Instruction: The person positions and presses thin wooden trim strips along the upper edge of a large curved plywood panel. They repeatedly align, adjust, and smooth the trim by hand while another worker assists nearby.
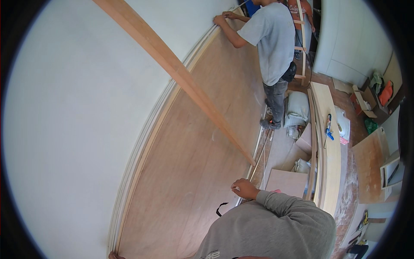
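Plywood panel (202, 129) stands against wall (77, 108); right hand (244, 188) clenched at its edge, left hand (113, 255) barely visible, grip unclear; fixing seemingly undone.

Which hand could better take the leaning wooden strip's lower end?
Right: the right hand rests on the plywood panel edge just below the strip end; the left hand is at the far corner.
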`<state>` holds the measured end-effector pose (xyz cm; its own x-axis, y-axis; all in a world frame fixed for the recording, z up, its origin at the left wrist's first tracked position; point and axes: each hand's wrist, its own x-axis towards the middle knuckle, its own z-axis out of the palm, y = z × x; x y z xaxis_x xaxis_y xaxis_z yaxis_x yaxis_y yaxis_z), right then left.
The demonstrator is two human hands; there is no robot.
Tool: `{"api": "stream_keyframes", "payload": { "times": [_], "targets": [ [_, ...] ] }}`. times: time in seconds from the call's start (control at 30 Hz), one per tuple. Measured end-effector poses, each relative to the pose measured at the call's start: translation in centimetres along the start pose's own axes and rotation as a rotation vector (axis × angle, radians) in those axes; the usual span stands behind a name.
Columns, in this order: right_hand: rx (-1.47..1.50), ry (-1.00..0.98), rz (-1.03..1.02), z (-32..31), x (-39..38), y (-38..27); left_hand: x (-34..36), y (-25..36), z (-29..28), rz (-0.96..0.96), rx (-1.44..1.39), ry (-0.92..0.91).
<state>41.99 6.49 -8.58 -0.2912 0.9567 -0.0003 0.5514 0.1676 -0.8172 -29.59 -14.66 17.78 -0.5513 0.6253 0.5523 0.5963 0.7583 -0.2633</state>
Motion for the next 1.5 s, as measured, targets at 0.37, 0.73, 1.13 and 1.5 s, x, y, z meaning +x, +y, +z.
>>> {"api": "stream_keyframes", "payload": {
  "times": [0.37, 0.73, 1.13, 1.5],
  "targets": [
    [-0.013, -0.006, 0.002, 1.0, 0.1, 0.9, -1.2, 0.1, 1.5, 0.055, 0.058, 0.027],
    [-0.014, 0.001, -0.024, 1.6, 0.4, 1.3, -1.6, 0.5, 1.3, 0.025, 0.035, 0.041],
    [0.003, -0.005, -0.019, 1.8, 1.1, 1.9, -1.2, 1.4, 1.7, 0.005, 0.008, 0.02],
    [-0.009, -0.008, -0.027, 1.1, 0.4, 1.3, -2.1, 0.6, 1.6, 0.009, -0.024, 0.159]
  ]
}}
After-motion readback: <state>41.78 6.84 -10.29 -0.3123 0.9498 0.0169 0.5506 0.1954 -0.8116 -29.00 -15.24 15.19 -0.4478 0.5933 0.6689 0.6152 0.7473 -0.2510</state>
